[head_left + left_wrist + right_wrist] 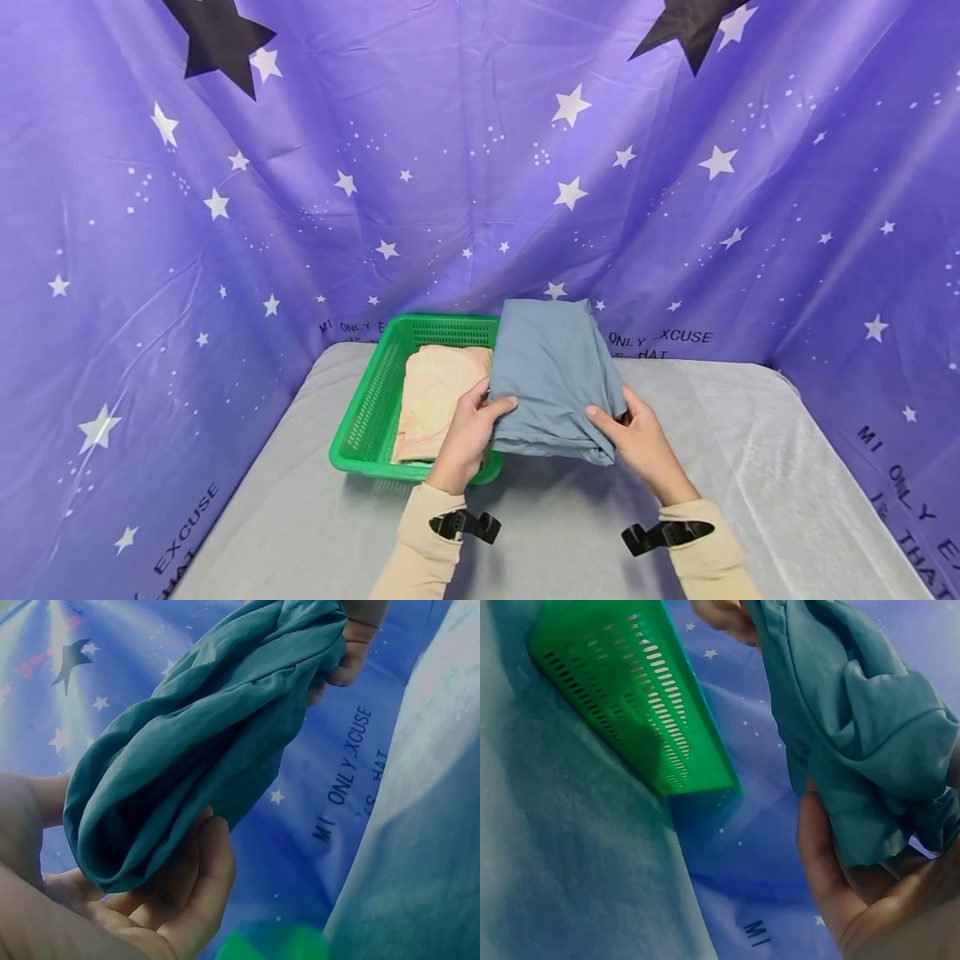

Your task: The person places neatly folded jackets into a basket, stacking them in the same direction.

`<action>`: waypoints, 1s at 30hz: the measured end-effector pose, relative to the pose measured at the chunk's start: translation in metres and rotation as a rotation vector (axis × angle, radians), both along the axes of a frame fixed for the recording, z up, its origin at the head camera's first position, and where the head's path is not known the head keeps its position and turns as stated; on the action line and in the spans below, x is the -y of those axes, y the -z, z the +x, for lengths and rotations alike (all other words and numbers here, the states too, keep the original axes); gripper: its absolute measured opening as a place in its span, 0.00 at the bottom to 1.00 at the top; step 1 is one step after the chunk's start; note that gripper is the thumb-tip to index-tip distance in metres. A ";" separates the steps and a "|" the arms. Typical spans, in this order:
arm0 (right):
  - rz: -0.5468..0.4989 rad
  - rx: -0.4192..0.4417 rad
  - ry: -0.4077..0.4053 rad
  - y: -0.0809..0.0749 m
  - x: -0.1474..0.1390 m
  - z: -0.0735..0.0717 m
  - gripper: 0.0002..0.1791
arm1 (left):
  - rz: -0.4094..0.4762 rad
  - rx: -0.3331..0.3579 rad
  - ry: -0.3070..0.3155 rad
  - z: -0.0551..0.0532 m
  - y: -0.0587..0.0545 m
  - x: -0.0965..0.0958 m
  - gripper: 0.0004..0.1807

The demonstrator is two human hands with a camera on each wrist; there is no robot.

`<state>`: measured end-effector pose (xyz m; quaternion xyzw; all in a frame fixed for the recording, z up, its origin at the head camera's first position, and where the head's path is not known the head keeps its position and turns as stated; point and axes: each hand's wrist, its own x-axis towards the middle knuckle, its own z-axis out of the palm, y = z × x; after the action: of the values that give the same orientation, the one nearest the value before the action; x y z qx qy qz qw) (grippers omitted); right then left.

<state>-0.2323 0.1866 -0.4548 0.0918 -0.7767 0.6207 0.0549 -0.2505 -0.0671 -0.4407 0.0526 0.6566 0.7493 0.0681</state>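
Observation:
A folded blue-grey cloth (551,375), layered and creased, is held up between both hands. My left hand (471,425) grips its left edge, thumb on top and fingers underneath, as the left wrist view shows around the rounded fold (150,802). On the opposite edge my right hand (637,433) grips the cloth the same way; in the right wrist view its fingers (821,855) curl under the hanging layers. Beside the cloth stands a green plastic basket (360,433) with a folded pale peach cloth (442,392) lying in it. The blue-grey cloth overlaps the basket's right side in the head view.
A grey cloth-covered table (750,467) extends under everything. Purple curtains (465,167) printed with stars and lettering hang behind and at both sides. The basket's slotted wall (630,697) shows in the right wrist view. Black straps with small mounts sit on both wrists.

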 end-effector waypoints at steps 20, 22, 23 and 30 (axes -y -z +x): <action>0.042 -0.041 -0.037 -0.004 0.034 -0.010 0.23 | -0.076 0.058 -0.010 0.005 -0.014 0.041 0.27; 0.034 -0.033 -0.046 -0.005 0.037 -0.011 0.23 | -0.077 0.071 -0.014 0.005 -0.014 0.045 0.27; 0.032 -0.031 -0.050 -0.005 0.038 -0.012 0.23 | -0.077 0.077 -0.017 0.005 -0.014 0.046 0.27; 0.017 -0.022 -0.081 -0.006 0.048 -0.016 0.23 | -0.069 0.070 -0.025 0.005 -0.015 0.058 0.26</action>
<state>-0.2483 0.1390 -0.4487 0.1307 -0.7771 0.6145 0.0375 -0.2456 -0.1249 -0.4258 0.0158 0.6799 0.7283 0.0835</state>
